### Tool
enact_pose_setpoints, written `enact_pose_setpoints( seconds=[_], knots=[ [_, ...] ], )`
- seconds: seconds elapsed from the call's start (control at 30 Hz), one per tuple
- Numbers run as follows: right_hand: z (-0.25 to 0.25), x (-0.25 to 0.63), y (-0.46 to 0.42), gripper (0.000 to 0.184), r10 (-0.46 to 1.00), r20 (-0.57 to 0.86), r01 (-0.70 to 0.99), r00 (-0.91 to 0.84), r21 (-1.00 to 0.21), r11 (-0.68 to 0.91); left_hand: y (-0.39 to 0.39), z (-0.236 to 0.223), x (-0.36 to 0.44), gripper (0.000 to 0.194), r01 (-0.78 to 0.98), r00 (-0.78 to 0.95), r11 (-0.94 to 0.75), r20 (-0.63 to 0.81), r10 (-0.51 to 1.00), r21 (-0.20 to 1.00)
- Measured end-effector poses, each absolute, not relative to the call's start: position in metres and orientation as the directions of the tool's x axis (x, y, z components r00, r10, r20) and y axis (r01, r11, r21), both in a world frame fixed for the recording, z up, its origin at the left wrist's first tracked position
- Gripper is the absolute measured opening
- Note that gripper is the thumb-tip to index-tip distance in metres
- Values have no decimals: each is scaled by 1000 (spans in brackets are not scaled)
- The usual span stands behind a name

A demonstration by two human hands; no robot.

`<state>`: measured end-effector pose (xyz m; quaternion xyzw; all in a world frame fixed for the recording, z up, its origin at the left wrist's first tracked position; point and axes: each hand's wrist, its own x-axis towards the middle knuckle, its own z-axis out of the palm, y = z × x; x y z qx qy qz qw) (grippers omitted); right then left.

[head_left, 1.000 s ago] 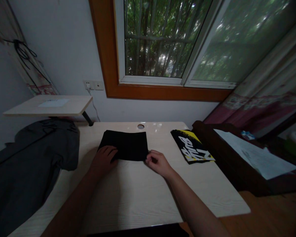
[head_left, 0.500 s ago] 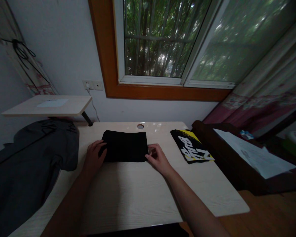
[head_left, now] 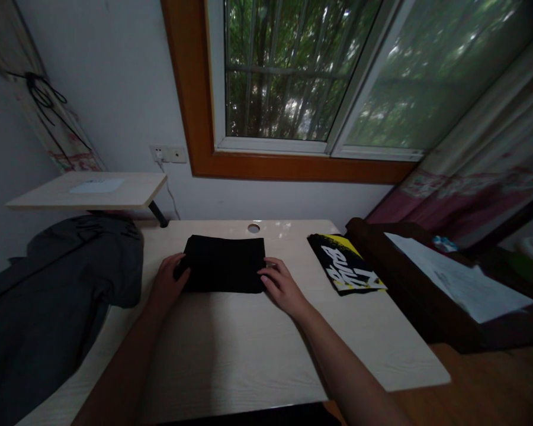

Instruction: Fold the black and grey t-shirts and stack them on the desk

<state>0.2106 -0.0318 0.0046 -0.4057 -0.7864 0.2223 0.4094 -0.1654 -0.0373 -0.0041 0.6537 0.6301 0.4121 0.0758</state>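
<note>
A folded black cloth (head_left: 224, 265) lies flat as a neat rectangle on the pale wooden desk (head_left: 249, 349). At its left edge my left hand (head_left: 167, 279) holds the cloth, with the thumb and fingers bent about the side. My right hand (head_left: 283, 285) grips the opposite edge, its thumb and forefinger resting on the corner area and the other fingers curled beside it. To the right sits a folded black garment (head_left: 344, 264) with white lettering and yellow patches, apart from both hands.
A dark grey garment (head_left: 71, 278) is heaped over the desk's left side, under a raised shelf (head_left: 128, 192) bearing a paper. A round cable hole (head_left: 253, 228) is near the back edge. Past the right edge stands a dark brown surface (head_left: 404, 290) with a white sheet (head_left: 457, 275).
My right hand's fingers have shifted slightly inward and over the cloth's right edge. My left hand has moved a little at the left edge. The cloth stays in nearly the same place.
</note>
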Motion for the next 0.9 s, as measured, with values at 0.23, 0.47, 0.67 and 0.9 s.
enact_pose_setpoints(
  seconds=[0.23, 0.47, 0.67, 0.9],
  knots=[
    [5, 210, -28, 31, 858, 441, 449, -263, -732, 513, -37, 2, -170, 46, 665, -283, -28, 286, 916, 746],
    [8, 209, -31, 19, 849, 442, 461, -289, -713, 528, -38, 2, -177, 57, 537, -342, 102, 106, 934, 837],
    [10, 210, -33, 32, 833, 437, 486, -339, -677, 553, -39, 5, -174, 53, 536, -328, 95, 103, 939, 839],
    [10, 213, -34, 50, 791, 434, 462, -432, -647, 607, -40, 9, -167, 38, 580, -363, 72, 178, 914, 812]
  ],
)
